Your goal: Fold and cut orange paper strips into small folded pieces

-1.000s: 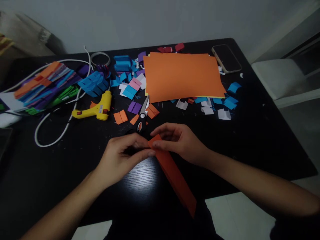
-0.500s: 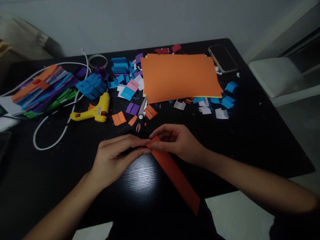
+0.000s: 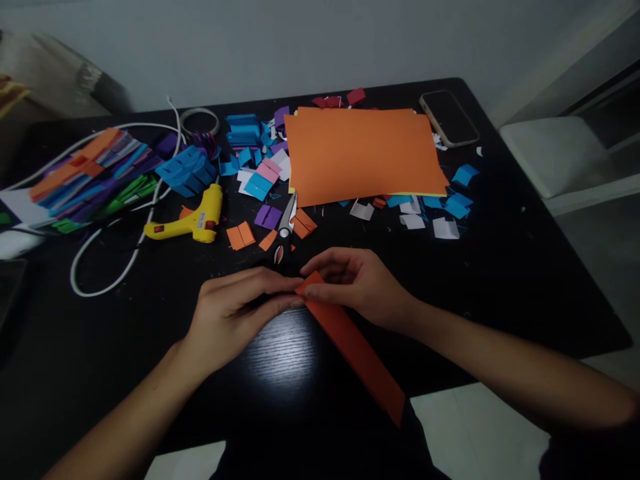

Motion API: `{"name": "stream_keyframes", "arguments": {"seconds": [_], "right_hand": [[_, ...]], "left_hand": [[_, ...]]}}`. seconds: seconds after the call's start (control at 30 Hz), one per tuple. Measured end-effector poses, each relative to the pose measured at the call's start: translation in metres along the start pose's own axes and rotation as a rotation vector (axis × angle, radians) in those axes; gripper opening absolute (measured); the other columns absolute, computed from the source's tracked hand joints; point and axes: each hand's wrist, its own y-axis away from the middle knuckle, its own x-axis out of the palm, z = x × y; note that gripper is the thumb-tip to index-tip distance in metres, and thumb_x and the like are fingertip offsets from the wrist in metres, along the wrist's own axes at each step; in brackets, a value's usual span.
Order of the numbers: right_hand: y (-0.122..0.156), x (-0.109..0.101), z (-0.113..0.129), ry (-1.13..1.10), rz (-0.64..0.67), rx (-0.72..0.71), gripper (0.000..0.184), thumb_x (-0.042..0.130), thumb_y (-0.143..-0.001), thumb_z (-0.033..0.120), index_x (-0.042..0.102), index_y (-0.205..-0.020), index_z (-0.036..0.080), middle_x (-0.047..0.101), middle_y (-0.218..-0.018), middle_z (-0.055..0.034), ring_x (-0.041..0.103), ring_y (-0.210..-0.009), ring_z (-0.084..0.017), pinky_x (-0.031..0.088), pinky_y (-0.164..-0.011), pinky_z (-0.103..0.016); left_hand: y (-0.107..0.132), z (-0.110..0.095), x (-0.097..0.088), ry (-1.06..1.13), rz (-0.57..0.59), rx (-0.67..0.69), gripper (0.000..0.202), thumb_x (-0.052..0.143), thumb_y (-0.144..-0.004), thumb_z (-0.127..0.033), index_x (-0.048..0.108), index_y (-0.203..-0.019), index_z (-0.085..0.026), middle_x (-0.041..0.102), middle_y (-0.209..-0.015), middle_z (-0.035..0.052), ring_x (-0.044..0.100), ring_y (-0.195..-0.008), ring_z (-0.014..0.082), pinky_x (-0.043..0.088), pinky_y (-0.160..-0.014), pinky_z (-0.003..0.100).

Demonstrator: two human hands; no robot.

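A long folded strip of orange paper slants from between my hands down toward the table's near edge. My left hand pinches its far left corner between fingertips and thumb. On the same end, my right hand grips the strip, thumb on top and fingers curled behind it. Just beyond my hands lie scissors, blades pointing away. Small folded orange pieces and a purple piece rest beside them.
Orange sheets are stacked at the back, with a phone to their right. A yellow glue gun lies at left near a white cable, a tape roll and bundled coloured paper strips. Blue and white scraps lie around.
The view has shifted slightly, so the table things appear a little farther right. Both hands keep their hold on the orange strip, with hardly any movement.
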Motion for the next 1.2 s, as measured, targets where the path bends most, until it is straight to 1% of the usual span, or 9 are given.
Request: {"name": "stream_keyframes", "arguments": {"seconds": [0.17,0.3,0.53,0.67,0.77,0.87,0.93,1.1,1.2], "right_hand": [[0.0004,0.0000,0.0001,0.010,-0.002,0.000,0.027,0.091,-0.076,0.028,0.077,-0.097,0.019,0.079,-0.083,0.0004,0.075,-0.075,-0.013,0.059,-0.071,-0.025],[0.0006,0.0006,0.0001,0.010,-0.006,0.003,0.026,0.091,-0.076,0.027,0.077,-0.097,0.019,0.079,-0.084,0.0003,0.075,-0.076,-0.012,0.059,-0.072,-0.024],[-0.0007,0.0002,-0.0014,-0.012,-0.005,0.000,0.031,0.094,-0.071,0.025,0.078,-0.096,0.018,0.079,-0.083,0.0001,0.075,-0.076,-0.013,0.059,-0.071,-0.024],[-0.0009,-0.0005,-0.0015,0.010,0.001,0.014,0.031,0.093,-0.073,0.028,0.078,-0.097,0.018,0.078,-0.083,0.0000,0.075,-0.077,-0.013,0.058,-0.072,-0.025],[-0.0011,-0.0011,-0.0013,0.022,0.001,0.018,0.028,0.092,-0.075,0.028,0.078,-0.098,0.018,0.078,-0.082,0.0004,0.074,-0.076,-0.012,0.057,-0.073,-0.024],[-0.0016,-0.0011,-0.0016,0.030,-0.016,0.010,0.027,0.091,-0.075,0.026,0.078,-0.097,0.018,0.077,-0.081,0.0009,0.072,-0.075,-0.011,0.056,-0.072,-0.024],[-0.0019,-0.0005,-0.0023,0.036,-0.019,0.010,0.028,0.092,-0.074,0.026,0.078,-0.097,0.017,0.077,-0.081,0.0010,0.072,-0.074,-0.012,0.055,-0.071,-0.024],[-0.0025,0.0010,-0.0040,0.039,0.004,0.020,0.028,0.092,-0.072,0.023,0.079,-0.096,0.017,0.076,-0.079,0.0021,0.071,-0.072,-0.011,0.054,-0.070,-0.023],[-0.0031,0.0003,-0.0030,0.068,0.002,0.048,0.025,0.090,-0.076,0.024,0.080,-0.098,0.017,0.077,-0.078,0.0018,0.071,-0.072,-0.010,0.052,-0.069,-0.022]], "left_hand": [[0.0007,-0.0017,-0.0003,-0.007,0.008,0.005,0.021,0.084,-0.086,-0.016,0.081,-0.106,-0.021,0.082,-0.096,0.0024,0.078,-0.084,0.0147,0.062,-0.078,0.021],[-0.0005,-0.0028,-0.0004,-0.011,0.005,0.023,0.018,0.083,-0.086,-0.015,0.081,-0.104,-0.020,0.082,-0.095,0.0026,0.078,-0.084,0.0145,0.062,-0.078,0.020],[-0.0004,0.0022,0.0012,-0.019,0.000,0.089,0.019,0.082,-0.087,-0.013,0.079,-0.105,-0.017,0.082,-0.095,0.0031,0.078,-0.084,0.0138,0.062,-0.077,0.020],[-0.0014,0.0037,-0.0010,-0.032,0.021,0.085,0.018,0.082,-0.087,-0.015,0.078,-0.105,-0.017,0.081,-0.095,0.0035,0.078,-0.084,0.0135,0.062,-0.078,0.020],[-0.0024,0.0028,-0.0035,-0.039,0.029,0.010,0.016,0.081,-0.089,-0.021,0.078,-0.105,-0.018,0.080,-0.091,0.0023,0.076,-0.077,0.0123,0.061,-0.072,0.019],[-0.0011,0.0005,-0.0032,0.037,0.023,-0.135,0.009,0.070,-0.098,-0.024,0.074,-0.098,-0.017,0.074,-0.074,-0.0014,0.068,-0.055,0.0084,0.054,-0.053,0.017],[0.0003,-0.0010,-0.0012,0.069,0.051,-0.193,0.015,0.064,-0.101,-0.025,0.071,-0.091,-0.016,0.068,-0.066,-0.0034,0.061,-0.047,0.0068,0.048,-0.046,0.017],[0.0014,-0.0015,0.0045,0.061,0.173,-0.250,0.021,0.061,-0.101,-0.026,0.066,-0.083,-0.016,0.060,-0.061,-0.0048,0.055,-0.046,0.0061,0.042,-0.045,0.017],[0.0006,0.0002,0.0054,0.088,0.198,-0.278,0.024,0.058,-0.101,-0.026,0.064,-0.081,-0.016,0.060,-0.060,-0.0044,0.054,-0.046,0.0069,0.041,-0.045,0.018]]}}
